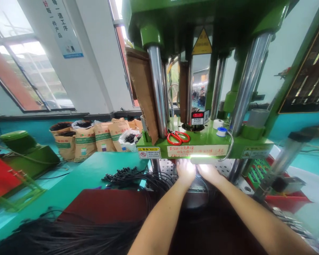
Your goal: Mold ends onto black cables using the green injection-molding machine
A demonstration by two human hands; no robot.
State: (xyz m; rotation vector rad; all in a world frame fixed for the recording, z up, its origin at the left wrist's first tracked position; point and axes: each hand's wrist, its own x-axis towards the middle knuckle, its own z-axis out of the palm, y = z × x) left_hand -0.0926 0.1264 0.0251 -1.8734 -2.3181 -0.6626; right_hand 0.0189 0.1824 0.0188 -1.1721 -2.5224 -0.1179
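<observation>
My left hand (186,170) reaches in below the front edge of a green press (154,143). Its fingers look bent together, but bright light washes them out and I cannot make out what they hold. Close beside it, my right hand (208,173) reaches under the same edge, its fingertips hidden by glare and a lit lamp bar (205,160). Thin black cables run below the hands, over a metal plate (195,196). To the left, a bundle of black cables with connector ends (122,176) lies near the perforated plate (167,166).
Red-handled scissors (178,138) and a blue-white spool (221,132) lie on the press ledge. Steel columns (157,88) stand at both sides. Many black cables (69,235) cover the front left, beside a dark red board (103,207). A button panel (259,172) is at right.
</observation>
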